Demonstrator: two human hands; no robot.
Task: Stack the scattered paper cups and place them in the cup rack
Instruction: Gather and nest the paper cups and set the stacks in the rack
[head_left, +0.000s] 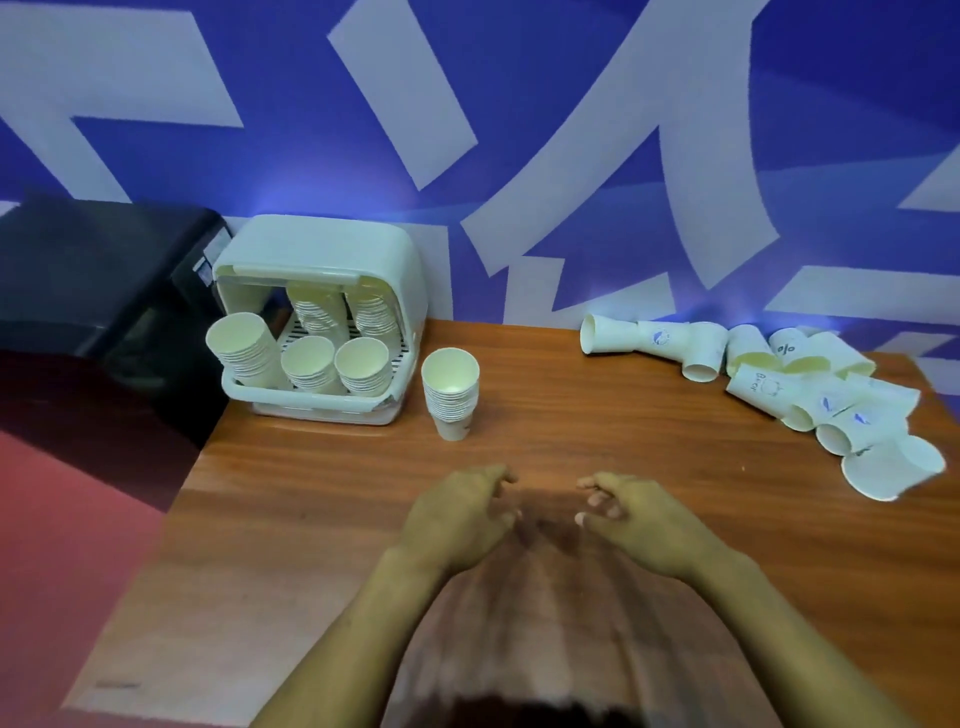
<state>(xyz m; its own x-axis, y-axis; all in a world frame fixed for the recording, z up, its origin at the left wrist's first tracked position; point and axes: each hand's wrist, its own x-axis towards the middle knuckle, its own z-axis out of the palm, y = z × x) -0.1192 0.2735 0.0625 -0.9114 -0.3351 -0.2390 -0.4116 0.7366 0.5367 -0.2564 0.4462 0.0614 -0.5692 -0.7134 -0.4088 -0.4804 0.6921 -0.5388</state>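
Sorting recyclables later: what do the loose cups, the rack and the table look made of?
Loose cups: thin matte paper, with printed marks and rolled rims. Rack: probably moulded plastic, smooth pale shell with rounded corners. Table: wood-grain top, slight sheen, possibly laminate.

The wall (519, 104) behind is painted deep blue with large pale grey angular shapes; a bluish light glows along its lower edge. A wooden table (571, 415) with reddish-brown grain stands against this wall; to its left is a dark, black piece of furniture (93, 280), its kind not clear; the floor (62, 545) beside the table is red.
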